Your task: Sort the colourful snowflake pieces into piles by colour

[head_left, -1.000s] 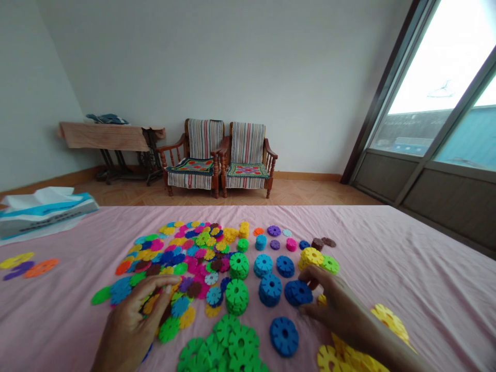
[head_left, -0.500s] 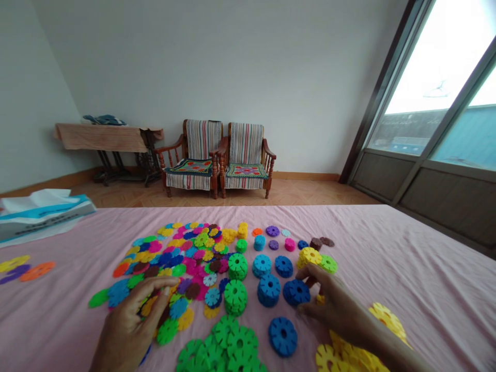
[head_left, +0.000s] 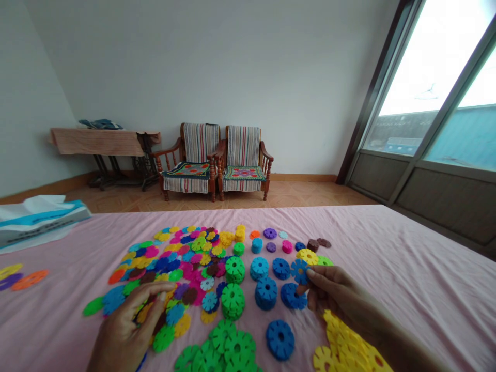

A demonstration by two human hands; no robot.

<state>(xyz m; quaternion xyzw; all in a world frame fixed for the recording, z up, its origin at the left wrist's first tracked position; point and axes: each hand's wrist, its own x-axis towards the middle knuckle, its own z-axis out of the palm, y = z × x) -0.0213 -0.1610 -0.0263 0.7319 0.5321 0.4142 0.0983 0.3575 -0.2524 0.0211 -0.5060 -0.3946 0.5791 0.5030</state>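
Note:
My right hand (head_left: 329, 289) pinches a blue slotted plastic disc (head_left: 299, 271) between thumb and fingers, tilted up toward me. It is just above a stack of dark blue discs (head_left: 293, 296) and beside a yellow stack (head_left: 308, 257). My left hand (head_left: 132, 320) hovers at the near left of a mixed pile of coloured discs (head_left: 166, 263). Its fingers are loosely curved, thumb and index a little apart, with nothing seen between them. Between the hands stand green stacks (head_left: 233, 301) and lighter blue stacks (head_left: 266, 293). Nearer me lies a larger blue disc stack (head_left: 280, 340).
Loose green discs (head_left: 225, 349) lie at the front, and yellow discs (head_left: 352, 343) under my right forearm. A tissue pack (head_left: 42, 219) and a few loose discs (head_left: 29, 279) sit at the left on the pink cloth (head_left: 406, 268). Two wooden armchairs (head_left: 242, 173) stand beyond.
My right hand has lifted a blue disc off the dark blue stack and moved slightly right and away with it. My left hand stays almost in place. The view has shifted slightly.

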